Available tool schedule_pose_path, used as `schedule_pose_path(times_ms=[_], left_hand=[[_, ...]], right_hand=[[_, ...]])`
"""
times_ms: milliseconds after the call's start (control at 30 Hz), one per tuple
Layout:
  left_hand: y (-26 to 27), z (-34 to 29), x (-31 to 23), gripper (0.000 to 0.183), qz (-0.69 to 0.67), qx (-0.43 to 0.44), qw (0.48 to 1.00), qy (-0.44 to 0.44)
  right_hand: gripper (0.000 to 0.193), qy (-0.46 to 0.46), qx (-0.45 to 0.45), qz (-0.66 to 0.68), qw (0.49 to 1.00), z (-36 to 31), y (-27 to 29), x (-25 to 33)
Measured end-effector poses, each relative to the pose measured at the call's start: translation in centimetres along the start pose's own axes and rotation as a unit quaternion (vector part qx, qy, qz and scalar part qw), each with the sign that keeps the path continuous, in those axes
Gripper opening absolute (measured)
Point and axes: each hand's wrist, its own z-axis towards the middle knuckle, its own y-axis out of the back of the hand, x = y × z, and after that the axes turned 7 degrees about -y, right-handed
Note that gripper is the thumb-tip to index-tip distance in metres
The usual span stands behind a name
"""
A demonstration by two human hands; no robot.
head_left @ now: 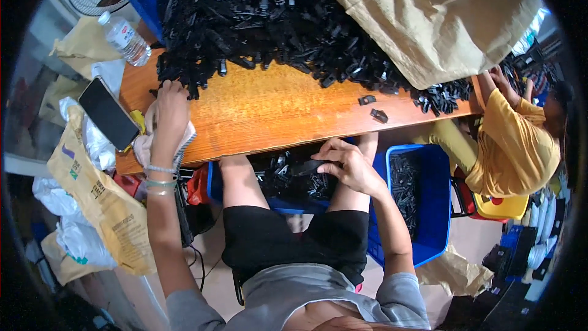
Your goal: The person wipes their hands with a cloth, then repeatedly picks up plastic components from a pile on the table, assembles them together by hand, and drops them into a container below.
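Note:
A large heap of small black plastic parts (263, 30), some with shiny metal-looking pieces, covers the far side of the wooden table (245, 110). At the heap's left end my left hand (171, 104) has its fingers bent together on a black part, mostly hidden beneath them. My right hand (350, 164) is off the table's near edge, pinching a dark elongated plastic part (306, 168) between thumb and fingers. Below it, between my legs, a blue bin (288, 205) holds more black parts. Two loose parts (373, 109) lie apart from the heap near the table's front edge.
A brown paper sack (441, 18) overlies the heap's right side. A phone (109, 113) and a water bottle (125, 38) are at the left. Another blue bin (438, 208) with black parts stands right of my leg. A person in yellow (514, 147) sits at the far right.

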Motion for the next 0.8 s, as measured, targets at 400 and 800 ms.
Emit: schedule_pose_path(times_ms=[400,800], left_hand=[[-2.0,3.3,-12.1,0.010,-0.530,0.092,0.840,-0.073],[-2.6,0.9,-12.4,0.023,-0.356,-0.083,0.928,-0.069]], right_hand=[[0.026,0.035,-0.025,0.039,0.998,-2.2,0.5,-1.9],[0.029,-0.017,-0.433,-0.142,0.890,0.8,3.4,-7.1]])
